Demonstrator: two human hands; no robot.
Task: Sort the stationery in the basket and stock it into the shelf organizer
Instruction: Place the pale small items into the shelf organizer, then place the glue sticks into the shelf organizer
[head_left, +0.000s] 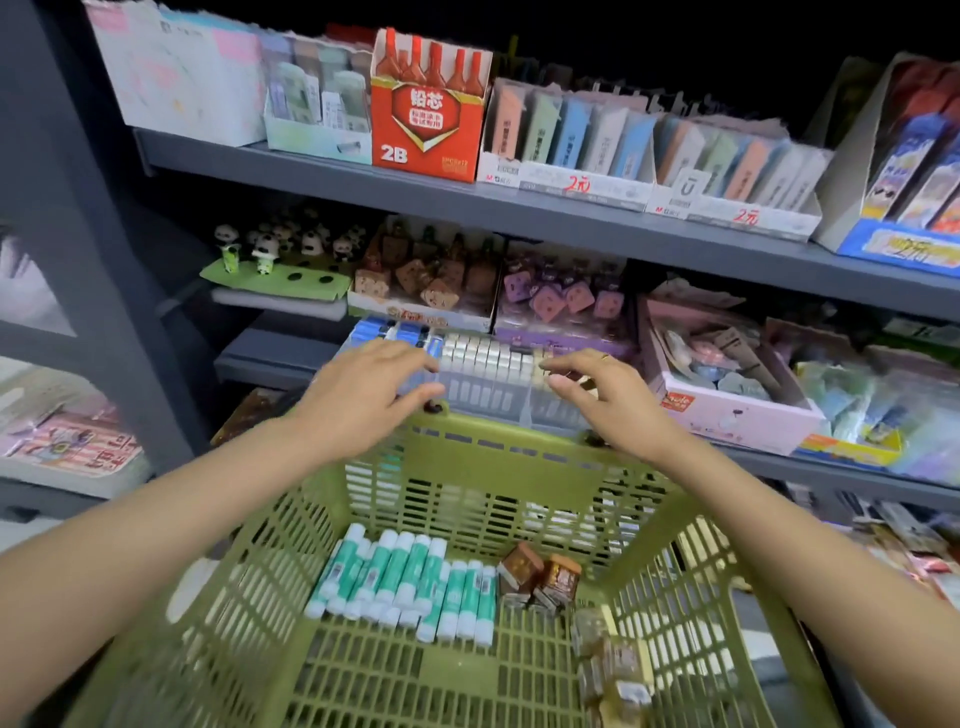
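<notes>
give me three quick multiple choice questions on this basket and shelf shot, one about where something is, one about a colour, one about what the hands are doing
1. Where do the glue sticks lie?
A. on the top shelf
B. on the basket floor
C. in the left hand

2. What colour is the basket?
A. red
B. blue
C. olive green

3. What state are the hands in?
A. both over the clear organizer, fingers loose, carrying nothing
B. both gripping glue sticks
C. both down in the basket

Answers:
1 B, the white and green tubes lie in a row on the slotted floor.
2 C, its lattice walls are olive green.
3 A, the left hand and right hand reach beyond the rim over the clear organizer.
</notes>
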